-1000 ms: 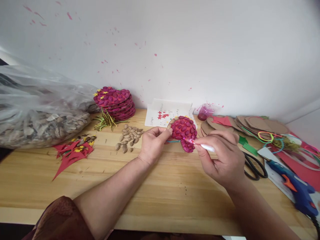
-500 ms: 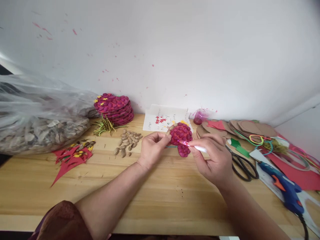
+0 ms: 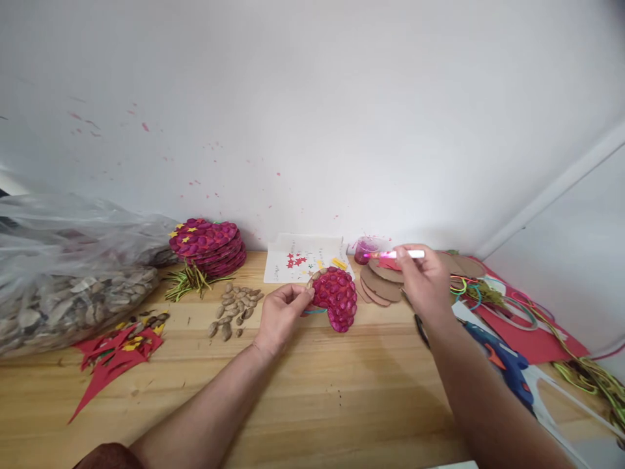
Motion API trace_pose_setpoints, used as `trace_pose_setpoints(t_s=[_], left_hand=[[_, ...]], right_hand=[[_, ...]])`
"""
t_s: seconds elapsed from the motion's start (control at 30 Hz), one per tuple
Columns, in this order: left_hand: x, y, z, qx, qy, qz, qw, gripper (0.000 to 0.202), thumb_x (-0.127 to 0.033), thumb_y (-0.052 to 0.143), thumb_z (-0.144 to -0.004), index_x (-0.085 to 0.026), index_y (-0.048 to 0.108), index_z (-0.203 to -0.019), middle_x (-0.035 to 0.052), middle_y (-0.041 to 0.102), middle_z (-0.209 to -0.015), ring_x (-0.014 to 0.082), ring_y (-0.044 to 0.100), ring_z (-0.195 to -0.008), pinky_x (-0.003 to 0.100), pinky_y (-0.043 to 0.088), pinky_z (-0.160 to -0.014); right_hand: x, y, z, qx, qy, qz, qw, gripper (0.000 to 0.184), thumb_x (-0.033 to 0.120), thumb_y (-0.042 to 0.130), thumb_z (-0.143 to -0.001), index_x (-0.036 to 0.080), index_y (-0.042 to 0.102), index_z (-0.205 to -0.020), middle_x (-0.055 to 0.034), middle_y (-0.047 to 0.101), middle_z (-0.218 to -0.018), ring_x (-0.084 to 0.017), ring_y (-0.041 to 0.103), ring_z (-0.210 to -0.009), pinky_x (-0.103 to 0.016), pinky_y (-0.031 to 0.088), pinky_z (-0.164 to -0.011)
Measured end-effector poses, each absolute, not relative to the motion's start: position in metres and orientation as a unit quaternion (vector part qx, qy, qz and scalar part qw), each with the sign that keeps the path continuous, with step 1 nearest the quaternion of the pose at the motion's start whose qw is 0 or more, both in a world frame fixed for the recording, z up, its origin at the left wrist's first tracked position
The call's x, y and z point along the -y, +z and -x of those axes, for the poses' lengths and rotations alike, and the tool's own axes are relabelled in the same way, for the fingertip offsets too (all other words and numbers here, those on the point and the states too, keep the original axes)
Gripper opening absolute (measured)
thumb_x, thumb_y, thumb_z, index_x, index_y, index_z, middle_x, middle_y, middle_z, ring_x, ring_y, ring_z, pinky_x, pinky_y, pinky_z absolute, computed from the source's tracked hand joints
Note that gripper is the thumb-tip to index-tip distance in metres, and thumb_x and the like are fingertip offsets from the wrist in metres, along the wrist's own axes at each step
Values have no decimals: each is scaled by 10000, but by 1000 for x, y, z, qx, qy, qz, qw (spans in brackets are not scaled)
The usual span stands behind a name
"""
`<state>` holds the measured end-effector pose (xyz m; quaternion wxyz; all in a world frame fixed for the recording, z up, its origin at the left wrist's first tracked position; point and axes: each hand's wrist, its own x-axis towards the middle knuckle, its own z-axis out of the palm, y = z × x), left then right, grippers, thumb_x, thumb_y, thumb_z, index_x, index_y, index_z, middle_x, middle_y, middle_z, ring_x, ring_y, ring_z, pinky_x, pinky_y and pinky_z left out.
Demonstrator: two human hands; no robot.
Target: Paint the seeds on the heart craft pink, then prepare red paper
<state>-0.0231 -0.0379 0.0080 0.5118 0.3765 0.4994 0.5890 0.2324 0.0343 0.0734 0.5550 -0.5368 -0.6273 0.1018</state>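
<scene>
My left hand (image 3: 283,317) pinches the left edge of a curved craft piece (image 3: 336,296) covered in nut shells. Most shells on it are painted magenta; a few by my thumb are bare tan. A bit of blue cord (image 3: 315,311) shows under it. In my right hand (image 3: 424,279) is a white-handled paintbrush (image 3: 407,255), held level, its pink-stained tip pointing left. That tip is close to a clear cup of magenta paint (image 3: 364,250); whether it touches the cup I cannot tell.
Left are a stack of painted pieces (image 3: 209,247), loose shells (image 3: 237,306), red scraps (image 3: 110,365) and a plastic bag of shells (image 3: 83,306). Behind lies white paper (image 3: 278,251) with small stars. Right are cardboard shapes (image 3: 383,286), a blue glue gun (image 3: 505,371) and partly hidden scissors (image 3: 420,329).
My right hand has lifted the paintbrush off the painted shells and carried it right and back toward the paint cup. My left hand still holds the piece. The view has shifted.
</scene>
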Motion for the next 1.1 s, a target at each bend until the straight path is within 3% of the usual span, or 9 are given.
trace_pose_setpoints(t_s=[0.07, 0.27, 0.5, 0.73, 1.1], left_hand=[[37, 7, 23, -503, 584, -375, 516, 417, -551, 865, -691, -164, 711, -712, 21, 706, -660, 147, 626, -628, 247, 475, -630], [35, 4, 27, -510, 573, -381, 516, 425, -564, 859, -708, -157, 753, -767, 35, 731, -686, 145, 622, -636, 250, 477, -651], [35, 9, 28, -511, 561, -377, 532, 433, -558, 879, -675, -155, 779, -798, 52, 761, -727, 154, 645, -654, 254, 484, -649], [34, 12, 31, -506, 552, -386, 539, 395, -504, 885, -677, -151, 798, -831, 60, 783, -778, 157, 654, -672, 259, 488, -666], [36, 15, 32, -506, 541, -390, 547, 362, -474, 862, -692, -156, 823, -860, 90, 812, -866, 209, 706, -754, 291, 528, -728]], right_hand=[[-61, 88, -240, 635, 57, 599, 485, 370, 533, 547, -946, 206, 703, -1020, -43, 735, -888, -188, 646, -771, -312, 490, -729], [-127, 98, -233, 663, 44, 665, 342, 269, 392, 567, -903, 200, 740, -979, -81, 773, -904, -237, 672, -832, -352, 482, -795], [-148, 90, -214, 680, 13, 709, 188, 233, 332, 587, -892, 237, 775, -992, -105, 782, -1041, -319, 669, -1071, -430, 452, -926], [-147, 88, -209, 690, 15, 714, 120, 281, 411, 584, -929, 252, 787, -1042, -103, 786, -1115, -323, 665, -1123, -440, 450, -945], [-151, 85, -212, 697, -7, 709, 108, 285, 427, 571, -932, 264, 792, -1007, -113, 790, -1091, -335, 650, -1118, -460, 452, -921]])
